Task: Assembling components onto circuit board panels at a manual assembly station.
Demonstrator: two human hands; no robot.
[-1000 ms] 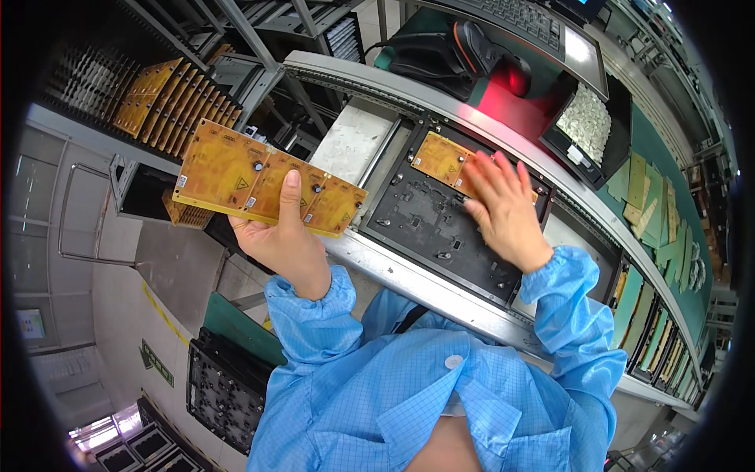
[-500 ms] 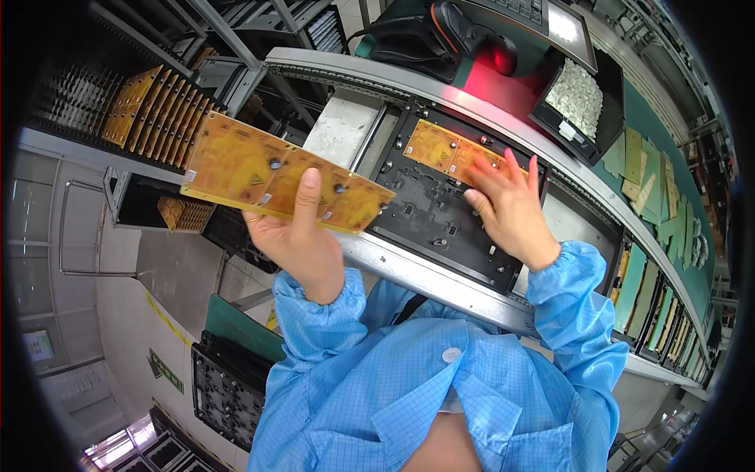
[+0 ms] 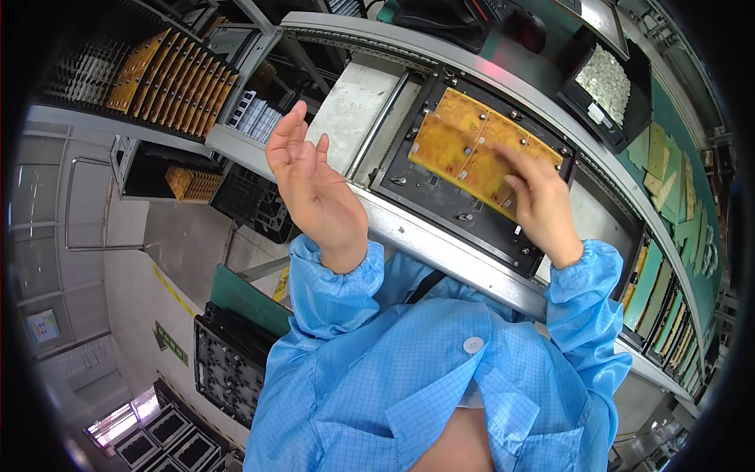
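A yellow circuit board (image 3: 464, 145) lies slightly tilted over a black fixture tray (image 3: 440, 197) on the conveyor line. My right hand (image 3: 539, 200) is on the board's near right end, with its fingers on the top face. My left hand (image 3: 311, 185) is raised to the left of the tray, palm turned inward and fingers apart, holding nothing. Both forearms are in blue smock sleeves.
A rack of upright yellow boards (image 3: 169, 75) stands at the upper left. A white plate (image 3: 354, 106) sits on the line beside the tray. A black bin of white parts (image 3: 605, 79) and green boards (image 3: 668, 165) are to the right. Black fixtures (image 3: 228, 366) are stacked at the lower left.
My left hand no longer holds the yellow board it carried and is now empty and open. A yellow board now lies over the black fixture under my right hand.
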